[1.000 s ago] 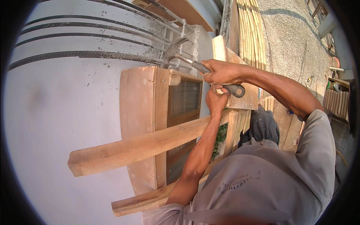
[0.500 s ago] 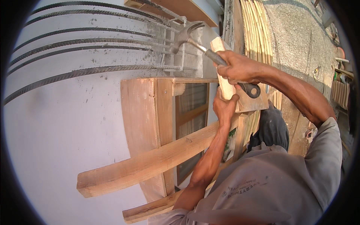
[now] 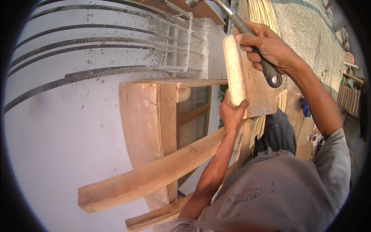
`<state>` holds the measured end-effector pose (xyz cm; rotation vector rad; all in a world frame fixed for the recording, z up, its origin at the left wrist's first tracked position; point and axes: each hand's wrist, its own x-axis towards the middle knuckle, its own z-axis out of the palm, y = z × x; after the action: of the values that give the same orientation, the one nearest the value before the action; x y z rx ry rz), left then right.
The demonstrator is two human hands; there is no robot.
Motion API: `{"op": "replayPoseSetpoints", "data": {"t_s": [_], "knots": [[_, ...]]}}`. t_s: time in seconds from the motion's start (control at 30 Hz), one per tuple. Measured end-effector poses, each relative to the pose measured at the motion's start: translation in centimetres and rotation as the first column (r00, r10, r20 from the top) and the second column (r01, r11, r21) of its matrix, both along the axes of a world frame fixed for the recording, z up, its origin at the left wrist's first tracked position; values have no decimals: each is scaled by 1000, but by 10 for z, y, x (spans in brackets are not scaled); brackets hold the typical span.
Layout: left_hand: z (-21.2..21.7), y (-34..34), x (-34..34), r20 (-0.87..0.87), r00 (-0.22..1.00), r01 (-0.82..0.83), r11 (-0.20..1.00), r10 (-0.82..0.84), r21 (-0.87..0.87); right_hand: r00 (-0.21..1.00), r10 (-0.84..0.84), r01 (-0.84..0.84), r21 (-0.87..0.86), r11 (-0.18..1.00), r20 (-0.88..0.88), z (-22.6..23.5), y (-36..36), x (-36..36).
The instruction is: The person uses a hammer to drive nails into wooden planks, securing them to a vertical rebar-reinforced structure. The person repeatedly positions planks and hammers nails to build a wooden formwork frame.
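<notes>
Two hands busy: my right hand [image 3: 266,48] clenches the steel claw hammer [image 3: 247,31] at one o'clock, my left hand [image 3: 231,113] steadies the short pale wooden board [image 3: 251,85] below. Hammer head's mostly out of frame, so a glancing swing could catch my thumb.

the right hand [image 3: 266,48], at one o'clock, grips the dark handle of a hammer [image 3: 247,33] whose head sits at the top edge near twelve. the left hand [image 3: 231,114], just right of centre, holds the lower edge of a short upright board [image 3: 247,85]. at nine o'clock from it stands a wooden box form [image 3: 148,127], crossed by a diagonal plank [image 3: 154,174] running toward seven. ribbed steel bars [image 3: 96,50] arc across the pale concrete at ten to eleven.
</notes>
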<state>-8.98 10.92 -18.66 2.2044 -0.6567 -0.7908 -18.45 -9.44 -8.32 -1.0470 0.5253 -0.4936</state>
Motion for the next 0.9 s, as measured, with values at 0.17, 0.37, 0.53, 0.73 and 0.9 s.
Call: {"op": "replayPoseSetpoints", "data": {"t_s": [0.17, 0.37, 0.53, 0.73, 0.9], "knots": [[10, -4, -4, -14, 1000, 1, 1000, -1, 8, 953, -262, 272, 50, 961, -152, 9, -25, 33], [24, -10, -4, 14, 999, 45, 998, -45, -39, 759, 552, -618, -114, 778, -346, -3, 45, 18], [12, -8, -1, 24, 999, 45, 999, -46, 30, 874, 418, -484, -391, 783, -246, 0, 57, 19], [-5, -2, 7, -16, 1000, 0, 998, 1, 59, 907, 405, -411, -41, 911, -113, -19, 52, -10], [9, -8, 0, 56, 998, -30, 999, 29, 14, 978, -86, 91, 16, 996, -190, -33, 60, -71]]}}
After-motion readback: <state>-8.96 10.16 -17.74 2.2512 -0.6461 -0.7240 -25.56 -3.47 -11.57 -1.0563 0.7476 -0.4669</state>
